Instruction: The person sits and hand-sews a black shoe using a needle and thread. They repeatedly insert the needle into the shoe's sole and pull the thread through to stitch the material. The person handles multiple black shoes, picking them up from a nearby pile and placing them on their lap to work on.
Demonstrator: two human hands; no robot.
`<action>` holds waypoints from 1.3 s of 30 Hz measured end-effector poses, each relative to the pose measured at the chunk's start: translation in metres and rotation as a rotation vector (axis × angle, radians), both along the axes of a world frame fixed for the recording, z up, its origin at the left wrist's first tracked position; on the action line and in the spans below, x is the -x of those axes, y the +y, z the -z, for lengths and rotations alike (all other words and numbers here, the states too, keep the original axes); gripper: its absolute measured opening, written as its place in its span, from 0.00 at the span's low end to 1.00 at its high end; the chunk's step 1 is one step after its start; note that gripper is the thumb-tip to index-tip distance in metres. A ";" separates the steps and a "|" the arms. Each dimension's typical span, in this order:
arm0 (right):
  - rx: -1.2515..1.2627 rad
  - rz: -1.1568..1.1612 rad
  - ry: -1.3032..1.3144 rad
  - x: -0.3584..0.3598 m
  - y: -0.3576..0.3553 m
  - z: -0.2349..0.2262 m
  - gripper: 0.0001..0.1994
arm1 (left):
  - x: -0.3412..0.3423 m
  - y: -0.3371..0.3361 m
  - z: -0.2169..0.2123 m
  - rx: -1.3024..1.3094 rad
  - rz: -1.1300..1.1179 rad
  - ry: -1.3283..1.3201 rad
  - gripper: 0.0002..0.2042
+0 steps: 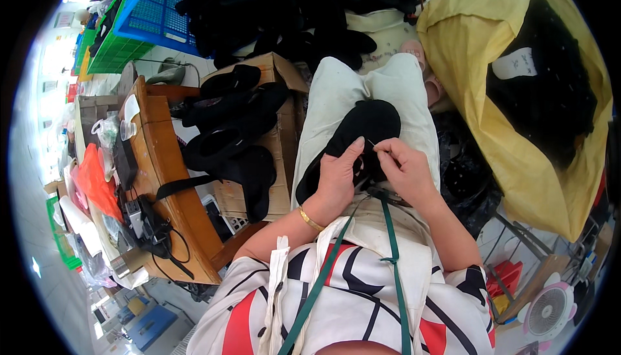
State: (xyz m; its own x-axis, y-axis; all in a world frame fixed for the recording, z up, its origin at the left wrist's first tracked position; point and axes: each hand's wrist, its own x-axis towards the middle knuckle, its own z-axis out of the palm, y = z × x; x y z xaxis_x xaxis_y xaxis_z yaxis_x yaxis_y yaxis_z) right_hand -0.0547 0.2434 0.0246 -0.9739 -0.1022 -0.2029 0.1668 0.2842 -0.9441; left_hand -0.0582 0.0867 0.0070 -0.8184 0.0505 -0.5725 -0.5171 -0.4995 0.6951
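A black cloth shoe (370, 119) lies across my lap, its rounded sole side toward the far end. My left hand (337, 177) is closed on the shoe's near part, thumb pressed along its edge. My right hand (406, 168) sits close beside it, thumb and forefinger pinched together on a thin needle (370, 142) that points at the shoe. Any thread is too fine to make out. A pale apron (330, 89) covers my legs under the shoe, and the shoe's near end is partly hidden by my hands.
To the left, several black shoes (236, 112) sit on a cardboard box (284, 141) beside a wooden table (158, 161). A blue crate (139, 25) and a dark heap (278, 5) lie ahead. At right stand a yellow sack (466, 51) of black pieces and a small fan (548, 310).
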 end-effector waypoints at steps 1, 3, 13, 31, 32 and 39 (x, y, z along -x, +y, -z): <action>-0.003 -0.009 0.002 0.001 0.000 -0.001 0.06 | 0.000 0.000 -0.002 -0.007 -0.001 -0.005 0.07; 0.003 -0.017 -0.020 0.002 0.001 -0.003 0.06 | 0.001 0.002 -0.007 -0.021 -0.006 -0.016 0.08; -0.016 -0.040 -0.023 0.005 0.002 -0.008 0.06 | -0.003 -0.001 -0.004 -0.031 0.006 -0.017 0.09; 0.086 -0.085 -0.049 0.004 0.006 0.008 0.02 | -0.006 -0.004 0.001 0.041 0.062 0.004 0.07; 0.081 -0.088 -0.043 0.003 0.006 0.009 0.02 | -0.005 -0.004 0.001 0.027 0.053 -0.005 0.06; 0.070 -0.077 -0.025 0.001 0.006 0.009 0.04 | 0.001 -0.003 -0.004 -0.040 0.000 -0.070 0.05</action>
State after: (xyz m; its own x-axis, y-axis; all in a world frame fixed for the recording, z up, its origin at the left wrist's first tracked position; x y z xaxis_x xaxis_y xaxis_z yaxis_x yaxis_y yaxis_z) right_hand -0.0560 0.2490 0.0152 -0.9574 -0.1911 -0.2167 0.1709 0.2303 -0.9580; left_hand -0.0588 0.0834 0.0110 -0.7766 0.0747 -0.6256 -0.5637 -0.5258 0.6370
